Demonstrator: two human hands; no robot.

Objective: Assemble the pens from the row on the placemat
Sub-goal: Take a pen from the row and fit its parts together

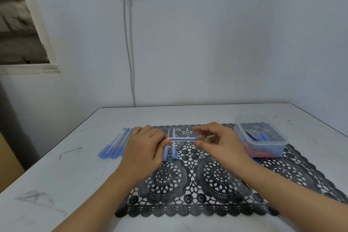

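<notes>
I hold one pen (pixel 181 139) level above the black lace placemat (pixel 207 184). It has a clear barrel with a blue refill inside. My left hand (pixel 146 149) pinches its left end. My right hand (pixel 216 141) pinches the right end, where the clear barrel shows between the fingers. Two capped blue pens (pixel 170 151) lie on the placemat just beneath, pointing away from me. A row of several blue-capped pens (pixel 114 146) lies on the table to the left of my left hand, partly hidden by it.
A clear plastic tub (pixel 263 139) holding blue and red pen parts stands on the placemat's far right corner. The white table (pixel 56 175) ends at a wall behind, and its left edge runs diagonally. A cable hangs down the wall.
</notes>
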